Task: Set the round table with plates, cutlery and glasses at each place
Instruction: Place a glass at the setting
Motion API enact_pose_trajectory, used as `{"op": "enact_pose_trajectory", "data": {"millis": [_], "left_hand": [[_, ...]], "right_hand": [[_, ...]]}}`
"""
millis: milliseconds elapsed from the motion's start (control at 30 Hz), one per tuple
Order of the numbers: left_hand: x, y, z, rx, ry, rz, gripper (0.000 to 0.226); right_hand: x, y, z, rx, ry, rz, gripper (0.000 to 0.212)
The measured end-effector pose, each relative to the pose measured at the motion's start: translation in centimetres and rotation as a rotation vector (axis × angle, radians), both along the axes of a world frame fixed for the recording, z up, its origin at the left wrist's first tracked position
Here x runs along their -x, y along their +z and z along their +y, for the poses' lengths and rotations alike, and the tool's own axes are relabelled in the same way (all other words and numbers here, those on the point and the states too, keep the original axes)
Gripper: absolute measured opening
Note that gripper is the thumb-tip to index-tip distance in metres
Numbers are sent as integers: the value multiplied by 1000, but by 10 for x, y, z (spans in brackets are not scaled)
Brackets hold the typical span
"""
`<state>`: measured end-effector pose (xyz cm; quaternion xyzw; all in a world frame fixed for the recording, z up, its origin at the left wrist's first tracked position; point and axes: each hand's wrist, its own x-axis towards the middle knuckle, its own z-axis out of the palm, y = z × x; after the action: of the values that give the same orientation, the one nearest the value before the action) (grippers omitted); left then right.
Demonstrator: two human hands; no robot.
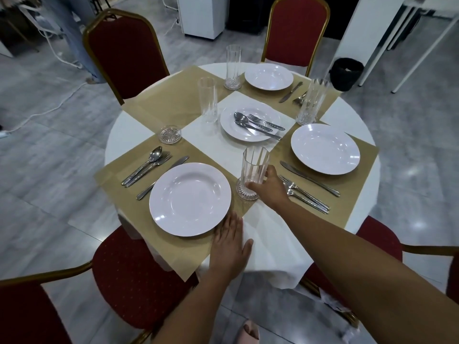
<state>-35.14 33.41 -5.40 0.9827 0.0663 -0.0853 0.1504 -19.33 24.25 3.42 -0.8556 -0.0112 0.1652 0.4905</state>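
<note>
Four gold placemats (pixel 173 105) lie in a square on the white-clothed round table (pixel 273 244), with red chairs (pixel 124 55) set around it. Right hand (pixel 269 186): fingers curled round the lower half of the ribbed glass (pixel 255 167), which stands slightly tilted at the inner corner of the near mat, its base over a cut-glass coaster (pixel 246 193); whether base and coaster touch cannot be told. Left hand (pixel 229 240): palm down, fingers straight and together, resting on the near mat with the fingertips at the rim of the near plate (pixel 190 198). Left of that plate lie a spoon and fork (pixel 146 167) side by side, with a knife (pixel 162 176) between them and the plate. The right plate (pixel 325 148) has a second knife (pixel 309 178) just beside it and a pair of forks (pixel 304 194) nearer the viewer. The far plate (pixel 268 76) has a third knife (pixel 290 92) to its right, with a fork partly hidden behind the right tall glass (pixel 311 103). The centre plate (pixel 249 122) carries spare cutlery (pixel 258 126): spoon, fork and knife. A second coaster (pixel 170 134) lies at the far corner of the near mat. The far tall glass (pixel 233 67) stands just left of the far plate; the left tall glass (pixel 208 103) stands at the inner corner of the left mat.
</note>
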Motion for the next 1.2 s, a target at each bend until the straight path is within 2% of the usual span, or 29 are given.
{"op": "enact_pose_trajectory", "data": {"millis": [433, 600, 667, 733, 833, 900, 967, 1200], "left_hand": [[1, -1, 3, -16, 1, 5, 69], [-3, 4, 8, -30, -99, 59, 81], [-4, 12, 10, -6, -99, 94, 72], [1, 20, 14, 11, -100, 91, 68], [20, 29, 24, -29, -158, 76, 79], [32, 33, 32, -30, -153, 88, 68], [47, 37, 38, -12, -139, 110, 60], [104, 43, 54, 7, -52, 129, 59]], "right_hand": [[13, 0, 2, 5, -19, 19, 74], [45, -7, -14, 150, -54, -30, 70], [64, -8, -23, 272, 19, -103, 66], [78, -6, -31, 432, 181, -146, 64], [97, -1, -37, 631, 373, -105, 60], [110, 1, -38, 719, 445, -70, 60], [128, 0, -36, 767, 488, -33, 61], [196, -9, -21, 802, 613, 64, 60]]}}
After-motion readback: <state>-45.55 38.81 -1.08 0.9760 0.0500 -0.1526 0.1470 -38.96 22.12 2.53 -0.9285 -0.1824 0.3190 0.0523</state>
